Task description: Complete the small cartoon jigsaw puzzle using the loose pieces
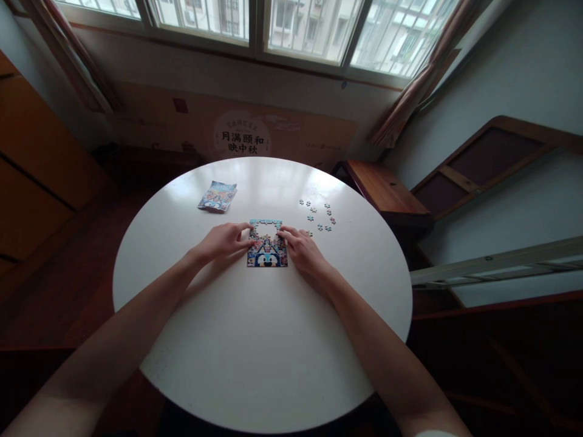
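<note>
A jigsaw puzzle [268, 258] lies flat on the white round table, with a dark-and-blue cartoon animal face at its near edge. A white gap [265, 230] shows inside its far part. My left hand [223, 239] holds the puzzle's left edge, with thumb and forefinger against it. From the other side, my right hand [303, 247] grips the right edge, fingertips near the far right corner. Whether a loose piece sits under the right fingertips is too small to tell. Several loose puzzle pieces [310, 218] are scattered to the right, beyond my right hand.
A colourful printed packet or leaflet [217, 197] lies at the table's far left. The round white table [255, 340] has a curved edge. Behind it stand a wooden bench [387, 188] at right and a printed cardboard panel [291, 130] under the window.
</note>
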